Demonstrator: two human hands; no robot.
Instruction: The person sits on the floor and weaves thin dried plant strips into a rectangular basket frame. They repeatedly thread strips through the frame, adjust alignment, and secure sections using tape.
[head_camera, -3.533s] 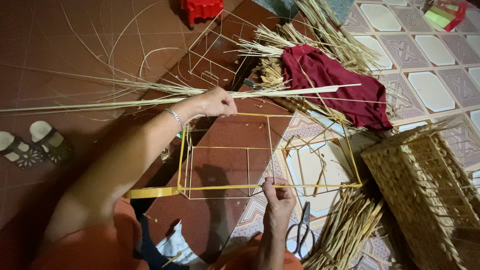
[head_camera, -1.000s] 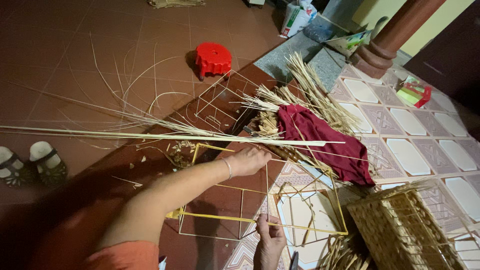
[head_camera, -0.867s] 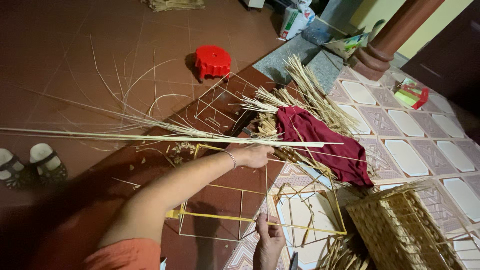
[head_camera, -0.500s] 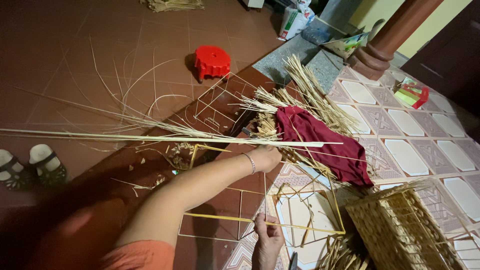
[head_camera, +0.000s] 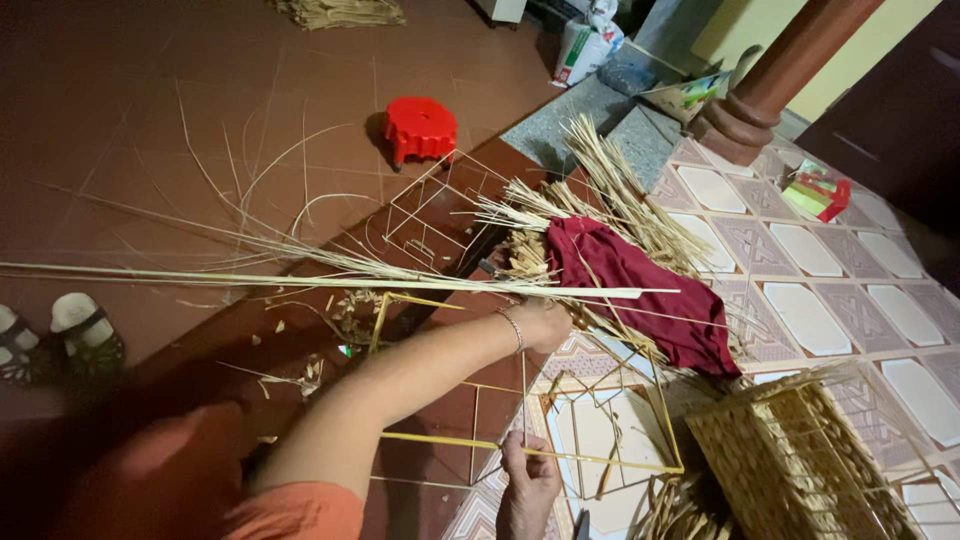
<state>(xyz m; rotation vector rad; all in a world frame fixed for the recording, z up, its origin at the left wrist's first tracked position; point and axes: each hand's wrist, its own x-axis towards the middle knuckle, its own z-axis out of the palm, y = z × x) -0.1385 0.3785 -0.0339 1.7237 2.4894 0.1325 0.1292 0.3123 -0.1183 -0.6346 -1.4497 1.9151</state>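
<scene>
Right now my left hand (head_camera: 545, 322) sits at the centre of the frame, fingers curled shut around the near end of a long pale reed strip (head_camera: 330, 283). That strip runs almost level across the picture, from the far left edge to a tip just right of centre, so its long axis lies crosswise to my forearm and nearly all of its length trails off to the left of the grip. My right hand (head_camera: 528, 483) is at the bottom centre, pinched closed on the lower rail of the yellow wire frame (head_camera: 560, 456), which rests on the floor and spreads toward the lower right. Of the two, the left one is clearly the nearer to the strip; the right is well apart from it, below. Just beyond the left knuckles lies a dark red cloth (head_camera: 640, 290) over a bundle of straw stalks (head_camera: 610, 190). A woven basket (head_camera: 800, 460) stands at the lower right, a red plastic stool (head_camera: 421, 127) at the upper centre, and a pair of sandals (head_camera: 60, 335) at the left edge
</scene>
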